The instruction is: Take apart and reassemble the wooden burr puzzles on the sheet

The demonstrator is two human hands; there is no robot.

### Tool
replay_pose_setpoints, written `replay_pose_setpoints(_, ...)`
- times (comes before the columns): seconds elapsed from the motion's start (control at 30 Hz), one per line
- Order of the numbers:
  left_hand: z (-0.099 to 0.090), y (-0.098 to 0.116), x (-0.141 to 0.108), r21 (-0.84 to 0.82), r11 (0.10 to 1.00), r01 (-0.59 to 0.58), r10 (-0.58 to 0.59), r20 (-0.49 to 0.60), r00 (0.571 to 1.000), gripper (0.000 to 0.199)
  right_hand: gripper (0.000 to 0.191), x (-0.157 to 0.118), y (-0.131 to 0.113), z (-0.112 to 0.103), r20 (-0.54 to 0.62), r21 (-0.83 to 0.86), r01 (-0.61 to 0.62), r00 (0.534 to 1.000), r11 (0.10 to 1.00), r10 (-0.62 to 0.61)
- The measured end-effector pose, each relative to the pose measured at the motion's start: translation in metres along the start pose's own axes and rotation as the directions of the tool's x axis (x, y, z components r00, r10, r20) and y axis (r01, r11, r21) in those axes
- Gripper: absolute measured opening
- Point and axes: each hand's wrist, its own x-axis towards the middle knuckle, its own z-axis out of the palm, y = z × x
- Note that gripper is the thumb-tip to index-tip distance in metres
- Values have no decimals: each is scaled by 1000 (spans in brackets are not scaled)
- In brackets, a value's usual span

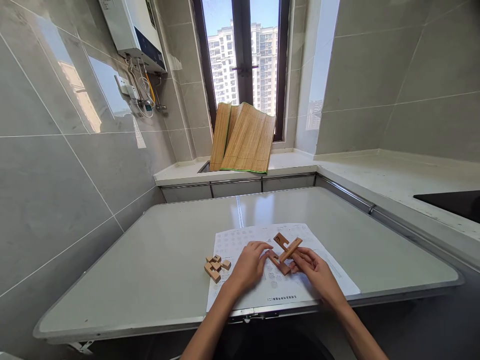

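When read from the head view, shows one line of large dark characters on the printed sheet (262, 295), along its near edge, ending at the right in a bracketed mark like "二". Carries rows of small line drawings too, with print too fine to read. Bears a dark mark on the face of the upper notched piece (280, 240) and another on the lower notched piece (278, 263) — neither clear enough to name. Shows small lettering high on the white wall unit (131, 30), also illegible.

Lies over the printed sheet, between the two hands, as a crossed group of three brown wooden pieces. Points the long bar (291, 249) up and away to the right, with its long axis on a diagonal from near left to far right. Runs the lower notched piece the other way, from far left to near right, and slants the upper notched piece similarly beyond it.

Grips the crossed group at its right side with the fingers and thumb of the right hand (314, 271). Reaches the left end of the lower notched piece with the curled left hand (249, 265) — touching there, but cannot tell whether pinching it. Gathers pale wooden blocks (215, 267) beside the left forearm, around the sheet's left edge, on the pale counter (150, 280).
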Motion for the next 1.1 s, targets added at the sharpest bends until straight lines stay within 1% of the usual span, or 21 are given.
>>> replay_pose_setpoints(0.03, 5, -3, 3, 39, 998, -48, 45, 67, 997, 29, 51, 2, 3, -4, -4, -10, 11, 1000, 1000, -11)
replay_pose_setpoints(0.1, 12, -8, 7, 89, 991, -101, 88, 146, 985, 28, 50, 4, 8, -9, -10, -28, 29, 1000, 999, -29)
replay_pose_setpoints(0.2, 15, -11, 6, 121, 988, -99, 79, 159, 984, 23, 49, 4, 12, -9, -7, -45, 40, 999, 998, -40)
replay_pose_setpoints(0.4, 0, -13, -9, 164, 986, 4, -27, 136, 990, 21, 47, 3, 14, -7, 5, -90, 77, 997, 993, -77)
replay_pose_setpoints(0.47, -8, -12, -15, 173, 985, 21, -46, 138, 989, 17, 45, 3, 16, -8, 11, -105, 86, 996, 991, -85)
replay_pose_setpoints(0.53, -20, -8, -20, 166, 985, 37, -62, 147, 987, 21, 46, 4, 16, -9, 24, -115, 83, 996, 990, -81)
replay_pose_setpoints(0.63, -42, 7, -25, 75, 987, 144, -156, 175, 972, 24, 48, 4, 15, -8, 46, -116, 82, 996, 990, -77)
replay_pose_setpoints(0.7, -57, 18, -24, -17, 975, 221, -214, 182, 960, 25, 48, 3, 13, -7, 74, -111, 85, 994, 990, -77)
replay_pose_setpoints(0.73, -63, 24, -22, -68, 968, 243, -227, 186, 956, 24, 48, 2, 12, -6, 97, -111, 86, 992, 990, -75)
replay_pose_setpoints(0.8, -70, 34, -15, -184, 950, 252, -221, 173, 960, 25, 47, 1, 9, -6, 162, -120, 87, 985, 989, -67)
replay_pose_setpoints(0.87, -70, 42, -7, -285, 928, 240, -204, 152, 967, 27, 46, -1, 7, -6, 235, -140, 91, 970, 986, -56)
replay_pose_setpoints(0.97, -61, 47, 6, -329, 918, 221, -189, 125, 974, 34, 42, -5, 1, -7, 329, -178, 102, 943, 979, -38)
replay_pose_setpoints(1.03, -52, 48, 15, -336, 915, 225, -187, 139, 972, 38, 41, -7, -3, -6, 364, -204, 112, 931, 973, -31)
replay_pose_setpoints(1.1, -43, 47, 22, -356, 902, 245, -193, 175, 965, 39, 40, -10, -8, -5, 371, -232, 126, 928, 964, -32)
